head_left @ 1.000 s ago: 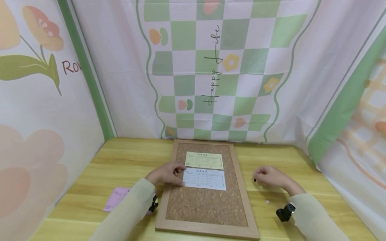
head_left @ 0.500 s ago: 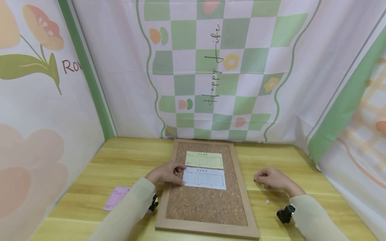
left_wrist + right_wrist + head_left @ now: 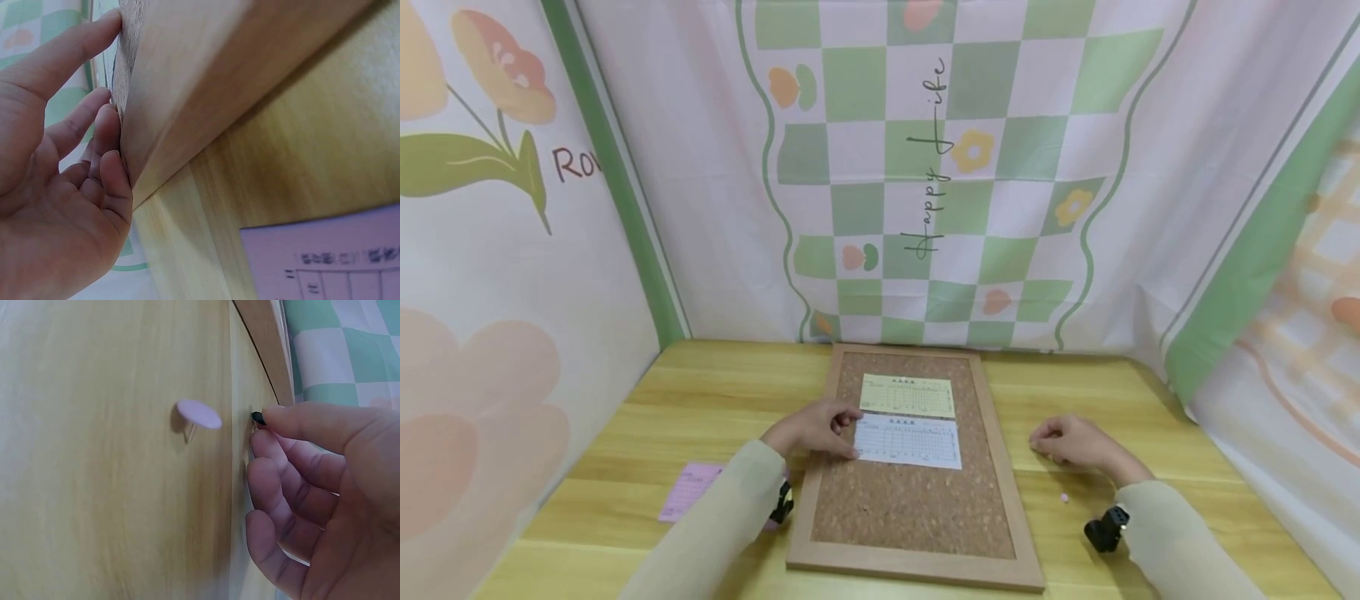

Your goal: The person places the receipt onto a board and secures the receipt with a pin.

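Note:
A framed cork board (image 3: 917, 512) lies on the wooden table, bearing a yellow printed slip (image 3: 907, 397) and, just below it, a white printed slip (image 3: 910, 442). At the white slip's left edge, my left hand (image 3: 818, 428) touches it with thumb and forefinger spread, one near each corner. In the left wrist view, that hand's other fingers are bent beside the frame. To the right of the board, my right hand (image 3: 1073, 442) pinches a black thumbtack (image 3: 257, 417) between thumb and forefinger, low over the table. A pink thumbtack (image 3: 199, 414) rests nearby on the wood, its pin slanting downward.
Pink printed paper (image 3: 688, 492) lies left of the board, partly hidden under the left sleeve (image 3: 722, 500). A patterned curtain (image 3: 850, 208) hangs behind the table's far edge, with more printed cloth at both sides.
The right hand's fingers have closed in on the black thumbtack, which has passed out of sight in the head view. The left hand and the slips have stayed put.

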`<state>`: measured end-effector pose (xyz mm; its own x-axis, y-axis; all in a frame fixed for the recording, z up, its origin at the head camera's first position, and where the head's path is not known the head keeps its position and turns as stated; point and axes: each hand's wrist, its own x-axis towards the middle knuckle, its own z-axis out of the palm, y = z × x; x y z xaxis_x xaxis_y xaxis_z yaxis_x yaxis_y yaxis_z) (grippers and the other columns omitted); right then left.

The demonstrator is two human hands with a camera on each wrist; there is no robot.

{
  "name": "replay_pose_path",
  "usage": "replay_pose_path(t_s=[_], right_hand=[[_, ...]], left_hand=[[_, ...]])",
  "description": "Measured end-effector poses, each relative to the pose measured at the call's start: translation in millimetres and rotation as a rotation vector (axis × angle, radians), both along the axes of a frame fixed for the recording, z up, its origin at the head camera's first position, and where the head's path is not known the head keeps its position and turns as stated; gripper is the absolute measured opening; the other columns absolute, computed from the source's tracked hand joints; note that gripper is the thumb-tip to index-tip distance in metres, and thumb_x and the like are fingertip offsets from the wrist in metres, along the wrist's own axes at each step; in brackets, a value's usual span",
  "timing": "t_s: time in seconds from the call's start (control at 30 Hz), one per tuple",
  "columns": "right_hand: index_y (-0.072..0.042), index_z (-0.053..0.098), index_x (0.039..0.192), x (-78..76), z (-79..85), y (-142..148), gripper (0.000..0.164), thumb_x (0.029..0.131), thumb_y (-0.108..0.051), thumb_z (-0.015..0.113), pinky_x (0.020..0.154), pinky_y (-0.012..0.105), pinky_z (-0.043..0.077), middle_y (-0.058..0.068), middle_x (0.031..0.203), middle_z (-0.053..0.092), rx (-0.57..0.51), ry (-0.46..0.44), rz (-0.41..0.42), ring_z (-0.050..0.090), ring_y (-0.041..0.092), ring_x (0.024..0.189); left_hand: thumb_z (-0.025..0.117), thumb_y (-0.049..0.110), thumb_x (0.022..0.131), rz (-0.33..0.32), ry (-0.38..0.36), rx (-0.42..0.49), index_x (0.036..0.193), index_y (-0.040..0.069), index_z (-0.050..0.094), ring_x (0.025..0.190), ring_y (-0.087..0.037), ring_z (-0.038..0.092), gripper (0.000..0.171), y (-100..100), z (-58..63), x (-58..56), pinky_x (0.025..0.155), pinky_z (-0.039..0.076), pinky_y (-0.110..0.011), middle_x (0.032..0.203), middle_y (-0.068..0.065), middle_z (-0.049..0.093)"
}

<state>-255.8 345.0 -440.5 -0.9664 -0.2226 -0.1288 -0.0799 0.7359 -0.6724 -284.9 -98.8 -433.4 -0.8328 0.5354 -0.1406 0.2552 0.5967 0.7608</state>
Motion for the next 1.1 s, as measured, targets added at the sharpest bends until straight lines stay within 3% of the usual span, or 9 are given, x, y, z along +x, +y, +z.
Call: replay_pose_path(t_s=[0.73,1.1], right_hand=[[0.003,0.072,0.101,0.4,9.9,-5,0.019,0.098,-0.014,0.065,0.062,0.032,0.051,0.005,0.085,0.068,0.021,0.008,-0.001,0.061,0.018,0.076],[0.006,0.07,0.105,-1.7,18.7,-13,0.023,0.1,-0.015,0.062,0.059,0.031,0.047,0.004,0.072,0.059,-0.057,-0.019,0.03,0.054,0.018,0.065]], left_hand=[[0.086,0.01,0.079,-0.007,0.025,0.009,0.132,0.001,0.06,0.087,-0.018,0.045,0.06,0,-0.5,0.2,0.077,0.041,-0.032,0.102,-0.006,0.051],[0.086,0.012,0.08,-0.004,-0.004,0.005,0.135,0.003,0.058,0.088,-0.018,0.045,0.062,-2,-2.0,-1.0,0.077,0.041,-0.032,0.104,-0.005,0.049]])
